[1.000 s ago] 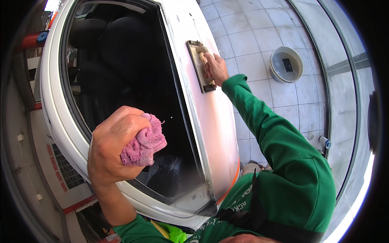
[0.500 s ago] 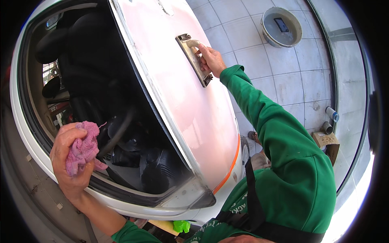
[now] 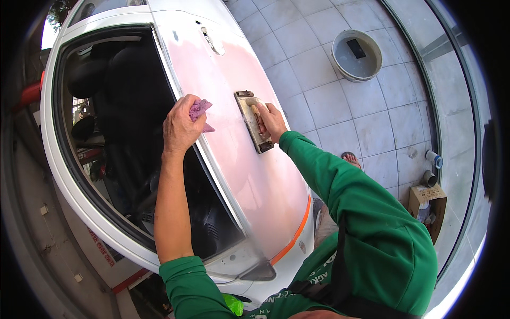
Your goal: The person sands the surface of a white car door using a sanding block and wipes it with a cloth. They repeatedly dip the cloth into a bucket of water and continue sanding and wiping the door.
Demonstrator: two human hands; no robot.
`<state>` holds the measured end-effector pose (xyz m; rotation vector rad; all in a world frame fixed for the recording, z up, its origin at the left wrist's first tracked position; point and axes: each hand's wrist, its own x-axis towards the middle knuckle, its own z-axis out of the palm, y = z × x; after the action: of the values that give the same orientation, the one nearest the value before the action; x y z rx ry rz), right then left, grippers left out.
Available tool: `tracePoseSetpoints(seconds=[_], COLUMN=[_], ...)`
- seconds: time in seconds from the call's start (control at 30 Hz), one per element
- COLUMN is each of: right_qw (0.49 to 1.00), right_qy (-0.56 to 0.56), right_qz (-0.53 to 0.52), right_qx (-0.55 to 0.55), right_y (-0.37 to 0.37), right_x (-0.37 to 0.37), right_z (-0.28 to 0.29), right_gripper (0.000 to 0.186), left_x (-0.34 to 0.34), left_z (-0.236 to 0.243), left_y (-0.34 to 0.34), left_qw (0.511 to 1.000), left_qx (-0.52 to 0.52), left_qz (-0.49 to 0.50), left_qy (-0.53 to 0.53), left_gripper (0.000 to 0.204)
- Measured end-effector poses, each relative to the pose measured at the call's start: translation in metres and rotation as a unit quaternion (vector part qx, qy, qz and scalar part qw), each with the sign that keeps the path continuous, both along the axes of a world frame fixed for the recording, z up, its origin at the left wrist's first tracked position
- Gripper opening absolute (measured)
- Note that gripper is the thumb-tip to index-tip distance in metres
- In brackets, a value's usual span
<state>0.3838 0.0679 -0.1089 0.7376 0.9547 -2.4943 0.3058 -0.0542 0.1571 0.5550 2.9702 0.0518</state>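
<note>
My right hand (image 3: 272, 122) grips the handle of a hand sanding block (image 3: 248, 118), a long flat plate with dark clamps at both ends. The block lies against the car door (image 3: 249, 186), whose white paint gives way to a wide pinkish patch. In my left hand (image 3: 181, 125) is a crumpled pink cloth (image 3: 199, 110), fingers closed round it. This hand is over the door's upper edge, beside the open or dark window (image 3: 122, 95). An orange strip (image 3: 294, 234) runs along the near part of the door.
A bucket of greyish water (image 3: 357, 72) with a dark flat piece in it stands on the tiled floor (image 3: 329, 106) to the right. Near the right wall are a cardboard box (image 3: 436, 199) and a blue-and-white can (image 3: 434, 159). A door mirror (image 3: 260, 272) juts out close to me.
My left hand has moved up and right with the cloth, from over the window to the door's edge. The whole view has shifted; the sanding block stays on the pink patch.
</note>
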Motion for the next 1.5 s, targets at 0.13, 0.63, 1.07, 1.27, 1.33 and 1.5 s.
tracePoseSetpoints(seconds=[0.13,0.63,1.07,1.27,1.33,1.5], right_qw=[0.999,0.987,0.979,0.995,0.993,0.982], right_qy=[0.032,-0.066,-0.031,-0.058,-0.059,0.015], right_qz=[0.006,-0.001,0.014,0.022,0.055,0.026], right_qx=[0.026,0.147,0.201,0.075,0.088,0.185], right_y=[-0.008,0.005,-0.003,-0.017,-0.011,-0.016], right_x=[0.018,-0.183,-0.198,-0.193,-0.100,-0.082], right_z=[-0.009,-0.125,-0.140,-0.160,-0.109,-0.081], right_gripper=[0.040,0.060,0.063,0.063,0.053,0.046], left_x=[-0.066,-0.187,-0.181,-0.172,-0.178,-0.173], left_z=[-0.021,-0.060,-0.060,-0.057,-0.069,-0.057], left_y=[-0.027,-0.024,-0.027,-0.025,-0.033,-0.020], left_qw=[0.996,0.970,0.978,0.974,0.976,0.986], left_qx=[0.040,0.236,0.206,0.213,0.208,0.153], left_qz=[-0.053,0.034,0.025,0.065,0.045,0.060], left_qy=[0.059,0.037,0.036,0.042,0.041,0.033], left_gripper=[0.033,0.025,0.024,0.025,0.026,0.027])
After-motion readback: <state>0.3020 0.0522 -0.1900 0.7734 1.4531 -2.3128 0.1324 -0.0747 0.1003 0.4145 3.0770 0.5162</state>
